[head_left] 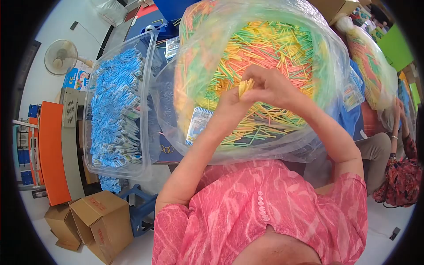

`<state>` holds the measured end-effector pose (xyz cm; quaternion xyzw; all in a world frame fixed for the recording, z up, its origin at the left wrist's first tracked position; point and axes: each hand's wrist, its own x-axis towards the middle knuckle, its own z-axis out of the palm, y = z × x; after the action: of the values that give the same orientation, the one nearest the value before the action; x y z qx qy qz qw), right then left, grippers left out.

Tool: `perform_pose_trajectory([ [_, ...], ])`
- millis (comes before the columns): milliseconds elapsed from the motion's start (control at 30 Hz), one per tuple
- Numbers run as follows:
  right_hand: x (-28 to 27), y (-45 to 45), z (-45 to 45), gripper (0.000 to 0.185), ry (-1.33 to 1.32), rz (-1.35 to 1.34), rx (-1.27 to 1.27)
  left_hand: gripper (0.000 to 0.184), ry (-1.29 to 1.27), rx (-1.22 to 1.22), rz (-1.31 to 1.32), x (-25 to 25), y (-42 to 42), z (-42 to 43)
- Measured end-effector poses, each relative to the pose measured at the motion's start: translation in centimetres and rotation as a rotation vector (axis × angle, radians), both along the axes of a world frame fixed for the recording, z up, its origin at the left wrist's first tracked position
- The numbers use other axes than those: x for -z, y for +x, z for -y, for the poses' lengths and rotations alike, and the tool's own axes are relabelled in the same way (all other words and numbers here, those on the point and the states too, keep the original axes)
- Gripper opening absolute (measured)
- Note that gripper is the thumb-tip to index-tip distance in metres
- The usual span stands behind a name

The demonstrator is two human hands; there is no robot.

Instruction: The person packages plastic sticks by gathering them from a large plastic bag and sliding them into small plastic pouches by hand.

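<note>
My left hand is closed around a small bundle of thin yellow sticks, their ends poking up from the fist. From the other side my right hand curls in, its thumb and fingers pressed to the same bundle. Both hands are over a large clear plastic bag, open at the top. Inside it lies a loose heap of thin sticks in yellow, green, orange and pink. Close to my left wrist is a printed packet with a blue-and-white edge.
On the left a clear plastic bin holds many blue-and-white packets. Cardboard boxes and a blue stool stand on the floor below. Another bag of coloured sticks is at the right, near a seated person.
</note>
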<state>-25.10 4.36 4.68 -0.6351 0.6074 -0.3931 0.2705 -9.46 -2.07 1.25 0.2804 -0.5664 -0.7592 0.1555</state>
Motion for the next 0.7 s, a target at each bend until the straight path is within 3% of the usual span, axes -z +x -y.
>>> perform_pose_trajectory([
  [67, 0.6, 0.7, -0.3, 0.029, -0.119, -0.077, 0.009, 0.015, -0.356, -0.026, 0.003, 0.3, -0.1, -0.6],
  [100, 0.9, 1.1, -0.4, 0.032, -0.239, -0.153, 0.009, 0.015, -0.353, -0.031, 0.011, 0.9, -0.1, -0.9],
  [167, 1.1, 2.2, -0.4, 0.033, -0.306, -0.202, -0.002, 0.005, -0.733, -0.024, -0.094, 1.8, 0.1, -1.6],
  [300, 2.2, 3.6, -0.4, 0.035, -0.356, -0.327, 0.050, 0.005, -0.593, -0.091, 0.032, 2.5, 0.9, -2.5],
  [367, 2.1, 4.4, -0.6, 0.033, -0.384, -0.422, 0.081, 0.004, -0.667, -0.113, 0.041, 2.6, 1.3, -2.9],
  [433, 2.9, 4.9, -0.7, 0.032, -0.405, -0.519, 0.112, 0.026, -0.728, -0.154, 0.036, 2.8, 1.5, -3.2],
  [533, 4.7, 5.5, -1.1, 0.032, -0.446, -0.466, 0.135, 0.040, -0.678, -0.106, 0.138, 3.4, 2.3, -3.8],
  [600, 4.3, 6.3, -1.7, 0.028, -0.186, 0.107, 0.152, 0.048, -0.746, -0.110, 0.137, 1.4, 3.5, -4.4],
  [667, 4.7, 5.3, -1.6, 0.025, -0.130, 0.235, 0.190, 0.056, -0.814, -0.115, 0.132, 0.4, 5.4, -4.1],
  [700, 4.9, 4.7, -1.5, 0.023, -0.077, 0.364, 0.225, 0.058, -1.063, -0.212, 0.202, 0.2, 6.9, -3.6],
])
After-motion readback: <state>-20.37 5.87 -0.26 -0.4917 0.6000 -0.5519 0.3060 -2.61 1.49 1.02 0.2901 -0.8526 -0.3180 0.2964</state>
